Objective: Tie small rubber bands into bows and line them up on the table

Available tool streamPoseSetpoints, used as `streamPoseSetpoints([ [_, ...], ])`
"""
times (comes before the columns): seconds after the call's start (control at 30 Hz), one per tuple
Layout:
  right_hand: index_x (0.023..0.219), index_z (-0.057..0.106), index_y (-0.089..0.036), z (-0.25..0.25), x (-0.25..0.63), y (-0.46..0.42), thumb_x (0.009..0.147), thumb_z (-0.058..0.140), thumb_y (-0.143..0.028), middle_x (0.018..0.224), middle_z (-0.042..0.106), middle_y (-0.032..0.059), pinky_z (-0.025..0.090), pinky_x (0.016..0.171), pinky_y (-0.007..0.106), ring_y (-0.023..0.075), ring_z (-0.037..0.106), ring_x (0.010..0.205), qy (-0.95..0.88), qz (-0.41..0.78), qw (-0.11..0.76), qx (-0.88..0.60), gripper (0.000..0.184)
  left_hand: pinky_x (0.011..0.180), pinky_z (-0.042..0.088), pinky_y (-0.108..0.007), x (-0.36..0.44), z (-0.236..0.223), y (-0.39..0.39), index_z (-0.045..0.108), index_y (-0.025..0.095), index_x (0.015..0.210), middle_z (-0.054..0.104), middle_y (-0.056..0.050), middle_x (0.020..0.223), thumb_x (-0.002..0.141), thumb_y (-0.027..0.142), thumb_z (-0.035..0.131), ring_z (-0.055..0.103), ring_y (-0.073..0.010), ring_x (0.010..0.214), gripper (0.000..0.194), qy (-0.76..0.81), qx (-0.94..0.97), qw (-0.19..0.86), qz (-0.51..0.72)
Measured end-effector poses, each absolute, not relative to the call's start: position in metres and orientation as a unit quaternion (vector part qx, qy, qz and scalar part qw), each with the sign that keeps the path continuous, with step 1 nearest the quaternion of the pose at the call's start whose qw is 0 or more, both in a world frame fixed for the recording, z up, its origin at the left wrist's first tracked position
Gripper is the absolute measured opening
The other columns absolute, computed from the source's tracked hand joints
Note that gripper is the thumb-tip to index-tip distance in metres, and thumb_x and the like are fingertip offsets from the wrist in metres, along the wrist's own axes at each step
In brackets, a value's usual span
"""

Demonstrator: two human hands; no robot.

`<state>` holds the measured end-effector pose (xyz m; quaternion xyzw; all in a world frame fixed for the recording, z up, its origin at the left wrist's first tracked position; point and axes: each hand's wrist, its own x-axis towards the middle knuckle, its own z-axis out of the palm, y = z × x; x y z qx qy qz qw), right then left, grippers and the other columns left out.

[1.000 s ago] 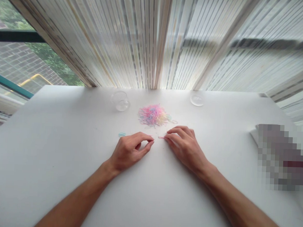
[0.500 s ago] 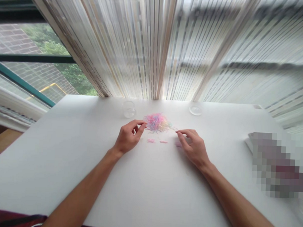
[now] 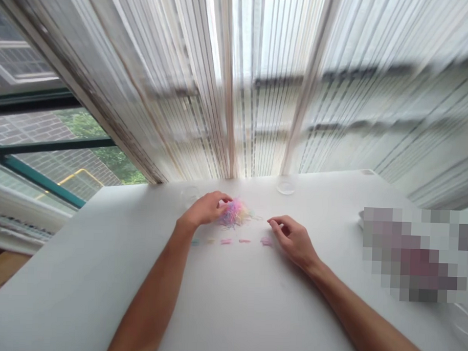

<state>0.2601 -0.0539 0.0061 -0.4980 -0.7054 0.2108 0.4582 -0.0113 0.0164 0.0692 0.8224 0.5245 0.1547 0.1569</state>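
A loose pile of small pastel rubber bands (image 3: 234,215), pink, blue and yellow, lies on the white table. My left hand (image 3: 207,209) reaches over the pile's left side, thumb and forefinger apart, fingertips at the bands. To the right of the pile, my right hand (image 3: 293,240) hovers with thumb and forefinger tips together; anything between them is too small to see. In front of the pile runs a row of small band groups: teal (image 3: 195,242), yellowish (image 3: 210,240), pink (image 3: 226,242), darker pink (image 3: 244,241) and purple-pink (image 3: 266,241), this last beside my right hand.
Behind my left hand stands a clear container (image 3: 189,194), partly covered. A clear round lid (image 3: 286,188) lies near the back edge. A blurred-out object (image 3: 411,258) is at the right. Striped curtains (image 3: 259,120) hang behind the table (image 3: 229,308).
My left hand has moved from the front of the table to the pile and its fingers have parted. My right hand has drawn away from the row to the right. The camera view has shifted.
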Motion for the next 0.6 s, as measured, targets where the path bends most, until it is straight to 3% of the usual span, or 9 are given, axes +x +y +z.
streamPoseSetpoints([
  [0.4,0.087,0.071,-0.02,0.009,0.261,-0.057,0.096,0.055,-0.038,0.086,0.073,0.0057,0.051,0.065,0.03,0.0172,0.06,0.067,-0.69,0.257,0.435,-0.518,0.026,0.088,0.053,-0.031,-0.022,0.065,0.022,0.07,0.019,0.117,0.071,-0.008,0.119,0.087,0.011,0.052,0.069,-0.0186,0.086,0.035,0.572,0.801,0.149,0.098],
  [0.6,0.087,0.071,-0.021,0.009,0.261,-0.058,0.096,0.056,-0.038,0.087,0.072,0.0047,0.049,0.067,0.03,0.0177,0.06,0.07,-0.687,0.265,0.432,-0.521,0.025,0.08,0.053,-0.028,-0.021,0.062,0.024,0.073,0.02,0.11,0.074,-0.006,0.112,0.087,0.019,0.06,0.068,-0.0191,0.083,0.026,0.581,0.794,0.163,0.072],
])
